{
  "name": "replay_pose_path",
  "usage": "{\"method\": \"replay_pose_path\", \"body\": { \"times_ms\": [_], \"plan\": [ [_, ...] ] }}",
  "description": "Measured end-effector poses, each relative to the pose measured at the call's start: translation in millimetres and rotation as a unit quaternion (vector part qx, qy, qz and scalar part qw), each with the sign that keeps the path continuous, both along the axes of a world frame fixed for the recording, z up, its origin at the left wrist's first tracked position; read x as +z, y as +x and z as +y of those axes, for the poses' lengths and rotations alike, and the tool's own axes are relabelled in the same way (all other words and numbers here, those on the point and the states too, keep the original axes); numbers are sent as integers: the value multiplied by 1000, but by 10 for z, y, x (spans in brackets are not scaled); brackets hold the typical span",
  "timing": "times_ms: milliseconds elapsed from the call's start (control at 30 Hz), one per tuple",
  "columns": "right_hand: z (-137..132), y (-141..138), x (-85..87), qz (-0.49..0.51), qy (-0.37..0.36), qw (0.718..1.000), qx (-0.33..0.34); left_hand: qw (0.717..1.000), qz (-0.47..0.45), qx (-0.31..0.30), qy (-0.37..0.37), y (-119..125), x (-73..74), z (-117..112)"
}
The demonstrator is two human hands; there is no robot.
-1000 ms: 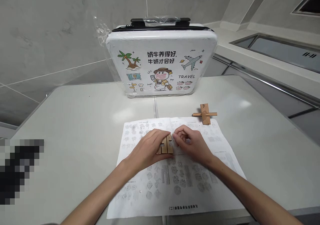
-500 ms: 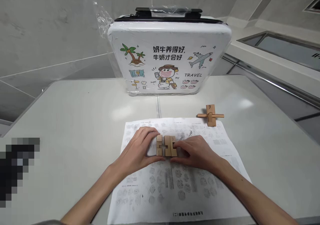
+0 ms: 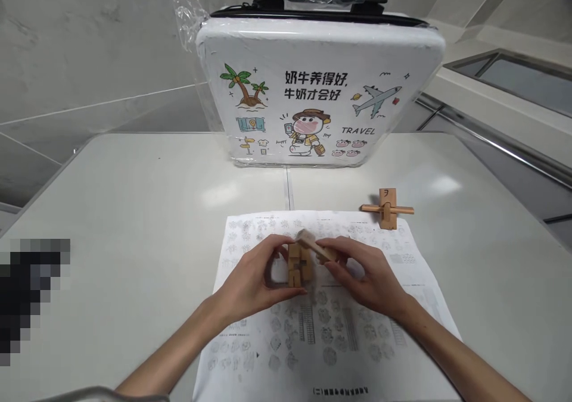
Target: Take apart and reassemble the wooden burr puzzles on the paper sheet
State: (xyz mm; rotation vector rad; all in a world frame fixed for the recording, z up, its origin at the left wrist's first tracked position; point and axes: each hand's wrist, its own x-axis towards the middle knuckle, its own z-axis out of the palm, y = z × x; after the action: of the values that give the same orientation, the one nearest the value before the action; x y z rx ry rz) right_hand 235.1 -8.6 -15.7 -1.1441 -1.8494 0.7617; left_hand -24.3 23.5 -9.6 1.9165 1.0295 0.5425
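Observation:
Between the thumb and fingers of my left hand [image 3: 257,274] are notched wooden puzzle pieces [image 3: 295,266], standing close together over the printed sheet. My right hand [image 3: 364,265] pinches another wooden puzzle piece [image 3: 318,248], tilted, its far end up and to the left above the pieces in my left hand. Motion blurs that piece, so its notches are hard to make out. Beneath both hands lies the large printed sheet [image 3: 250,384] with rows of small diagrams. Beyond its upper right edge sits a cross-shaped assembly of wooden pieces [image 3: 388,209].
A white suitcase [image 3: 272,39] in clear plastic, printed with cartoons, stands at the back of the white table [image 3: 134,223]. A metal rail [image 3: 500,146] runs along the right side. A dark pixelated patch covers the far left.
My right hand has lifted one wooden piece from the group and tilted it. My left hand still grips the others. The view has shifted slightly.

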Motion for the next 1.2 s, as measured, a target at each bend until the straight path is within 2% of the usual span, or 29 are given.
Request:
{"method": "replay_pose_path", "body": {
  "times_ms": [100, 200, 367, 533, 667, 1000, 1200],
  "plan": [
    [-21, -29, -46, 8, 2, 999, 53, 1000, 7, -4, 5, 13, 1, -4],
    [-48, -48, -134, 8, -3, 998, 68, 1000, 13, -10, 25, 3, -16, -12],
    [-76, -68, -199, -10, -9, 999, 53, 998, 18, -20, 51, -26, -87, -36],
    [-76, -84, -178, -49, 40, 995, 74, 996, 16, -22, 79, -17, -106, -47],
    [-69, -85, -189, -62, 56, 995, 59, 996, 9, -21, 87, -18, -90, -50],
    [-71, -113, -173, -62, 42, 997, 34, 996, 0, -24, 84, -34, -56, -45],
    [-46, -96, -163, -52, -5, 998, 25, 999, -5, 8, 49, -18, -59, -50]
  ]
}}
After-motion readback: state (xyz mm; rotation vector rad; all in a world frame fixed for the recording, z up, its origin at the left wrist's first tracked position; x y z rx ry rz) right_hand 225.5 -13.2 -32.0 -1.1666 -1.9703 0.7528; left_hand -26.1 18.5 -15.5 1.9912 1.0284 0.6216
